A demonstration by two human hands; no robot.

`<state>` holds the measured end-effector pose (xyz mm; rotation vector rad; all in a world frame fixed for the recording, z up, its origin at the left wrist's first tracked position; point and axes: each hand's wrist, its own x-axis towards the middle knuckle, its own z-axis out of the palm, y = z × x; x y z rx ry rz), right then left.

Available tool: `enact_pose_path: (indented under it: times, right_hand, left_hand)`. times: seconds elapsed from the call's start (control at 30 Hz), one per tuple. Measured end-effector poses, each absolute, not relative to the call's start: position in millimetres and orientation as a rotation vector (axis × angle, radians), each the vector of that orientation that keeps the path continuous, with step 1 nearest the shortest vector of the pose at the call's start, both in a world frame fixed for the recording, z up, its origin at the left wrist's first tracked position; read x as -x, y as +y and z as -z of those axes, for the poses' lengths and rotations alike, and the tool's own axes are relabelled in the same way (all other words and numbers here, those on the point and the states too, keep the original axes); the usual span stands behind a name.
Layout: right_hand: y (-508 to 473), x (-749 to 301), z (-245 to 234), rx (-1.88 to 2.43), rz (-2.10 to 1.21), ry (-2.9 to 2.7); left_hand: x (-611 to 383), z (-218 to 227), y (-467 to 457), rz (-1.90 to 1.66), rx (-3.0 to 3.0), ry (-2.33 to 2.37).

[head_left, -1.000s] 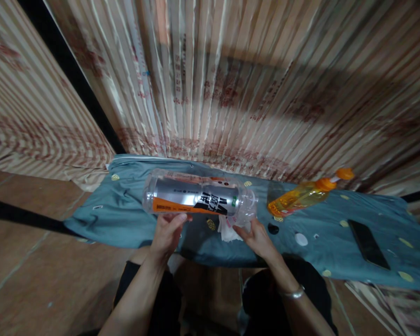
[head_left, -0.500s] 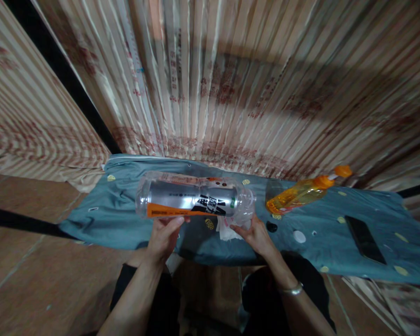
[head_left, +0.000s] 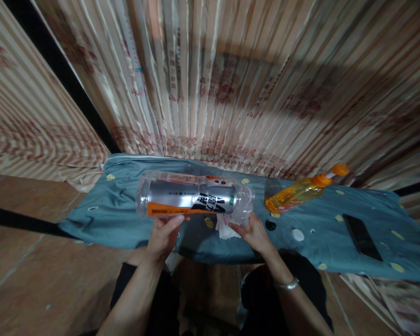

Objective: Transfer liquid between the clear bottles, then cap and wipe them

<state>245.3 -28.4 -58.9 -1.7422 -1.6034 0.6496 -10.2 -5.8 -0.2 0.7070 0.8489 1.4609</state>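
Note:
A clear plastic bottle (head_left: 185, 193) with a silver and orange label lies sideways in front of me, its narrow end to the right. Under its body, my left hand (head_left: 166, 233) grips the near side, the fingertips partly hidden behind it. At the neck end, my right hand (head_left: 254, 232) is closed on the bottle. Crumpled white tissue (head_left: 227, 230) shows beside my right fingers, below the bottle; whether I hold it or it lies on the cloth I cannot tell. A small black cap (head_left: 270, 225) lies to the right of that hand.
On the blue-green cloth (head_left: 105, 214) stands an orange pump bottle (head_left: 296, 193). Farther right are a white disc (head_left: 297, 234) and a dark phone (head_left: 362, 237). Striped curtains (head_left: 210, 84) hang behind, with a black pole (head_left: 61, 77) at the left.
The bottle and both hands stay almost the same. The view has shifted slightly, so things on the right appear a little farther left.

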Motion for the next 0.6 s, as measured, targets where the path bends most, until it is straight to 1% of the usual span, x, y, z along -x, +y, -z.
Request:
enact_pose_path:
  times: [0.37, 0.6]
  right_hand:
    - [-22, -245, 82, 1.543, -0.835, -1.565]
    - [-22, -245, 75, 1.562, -0.796, -1.598]
  left_hand:
    - [10, 3, -4, -1.451, -0.681, 0.856]
    - [10, 3, -5, -1.448, -0.649, 0.83]
